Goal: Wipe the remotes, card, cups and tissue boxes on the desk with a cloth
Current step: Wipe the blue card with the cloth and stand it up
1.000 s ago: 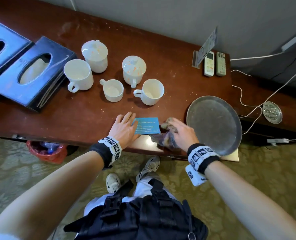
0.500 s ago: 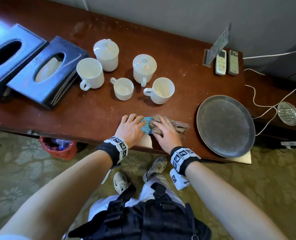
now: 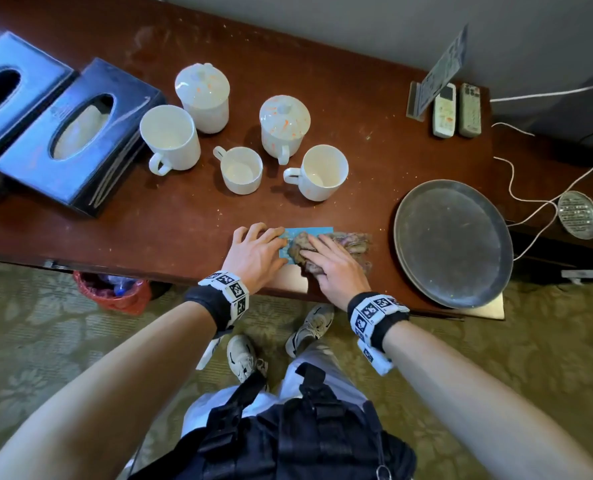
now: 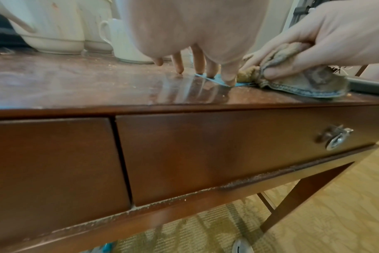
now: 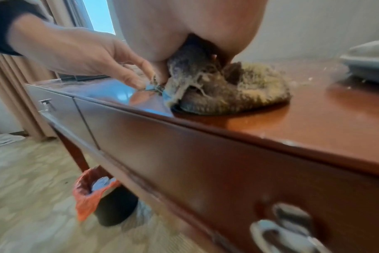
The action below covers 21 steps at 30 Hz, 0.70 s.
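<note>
A small blue card lies flat near the desk's front edge. My left hand presses its left end with straight fingertips. My right hand grips a bunched brown cloth and holds it down on the card's right part, hiding most of it; the cloth spreads right toward the tray. Several white cups, two of them lidded, stand behind the card. Two dark tissue boxes sit at far left. Two remotes lie at the back right.
A round metal tray overhangs the front edge right of the cloth. A card stand is beside the remotes, with white cables and a small metal dish further right. A bin with a red liner stands under the desk.
My right hand has slid the cloth left from beside the tray onto the card, which is now mostly covered. The left hand has stayed on the card's left end.
</note>
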Motion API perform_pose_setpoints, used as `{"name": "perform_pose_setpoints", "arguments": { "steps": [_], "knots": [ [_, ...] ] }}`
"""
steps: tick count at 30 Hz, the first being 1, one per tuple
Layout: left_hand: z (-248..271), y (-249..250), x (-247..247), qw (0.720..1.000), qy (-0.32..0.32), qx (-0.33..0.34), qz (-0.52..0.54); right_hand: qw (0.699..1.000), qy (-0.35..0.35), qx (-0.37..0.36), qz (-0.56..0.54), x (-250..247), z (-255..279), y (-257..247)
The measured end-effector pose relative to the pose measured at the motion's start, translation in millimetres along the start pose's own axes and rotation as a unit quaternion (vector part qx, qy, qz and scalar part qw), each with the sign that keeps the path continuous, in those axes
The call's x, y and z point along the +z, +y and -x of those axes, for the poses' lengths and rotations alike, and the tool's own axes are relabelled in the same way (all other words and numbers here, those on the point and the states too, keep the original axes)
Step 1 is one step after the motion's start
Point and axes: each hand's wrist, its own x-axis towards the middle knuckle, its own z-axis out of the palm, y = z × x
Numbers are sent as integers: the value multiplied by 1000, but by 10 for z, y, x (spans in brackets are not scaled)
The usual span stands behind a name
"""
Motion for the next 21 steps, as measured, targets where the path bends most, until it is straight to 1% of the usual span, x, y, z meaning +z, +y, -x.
{"name": "perform_pose_setpoints", "arguments": {
  "steps": [2,3,5,7,8,9,11,12,13,14,15,17,18,19,21],
  "knots": [
    [-6,5,7,1000,-4,-7,2,998,32,59,-16,18,-95,-74],
    [-4,6,13,1000,-5,-10,3,996,48,71,-25,46,-138,-170],
    [4,1,22,1000,-3,-10,2,997,51,45,-23,120,-160,-259],
    [4,-2,25,1000,-1,-8,-3,1000,12,11,9,64,-107,-163],
    [-2,-3,29,1000,0,-9,-4,1000,-3,18,19,-6,-87,-59],
    [-10,-8,35,1000,3,-10,-3,999,-10,46,24,-97,-77,37],
    [-15,-10,60,1000,12,-11,3,991,5,127,33,-228,-94,148],
    [-10,-7,63,1000,16,-12,5,988,13,152,32,-231,-122,142],
    [-5,-7,64,1000,18,-12,6,986,17,162,21,-200,-156,87],
    [0,-6,64,1000,20,-12,6,987,19,157,8,-159,-177,-3],
    [-1,-5,62,1000,22,-10,5,991,24,129,-1,-105,-179,-101],
    [-5,-10,61,1000,26,-4,-1,998,22,52,-7,-10,-140,-225],
    [-6,-11,57,1000,26,-2,-4,1000,15,26,-1,5,-110,-219],
    [-6,-13,56,1000,25,-2,-5,1000,1,23,4,-24,-87,-189],
    [-14,-10,54,1000,25,-5,-5,998,-18,64,15,-108,-55,-43]
  ]
}}
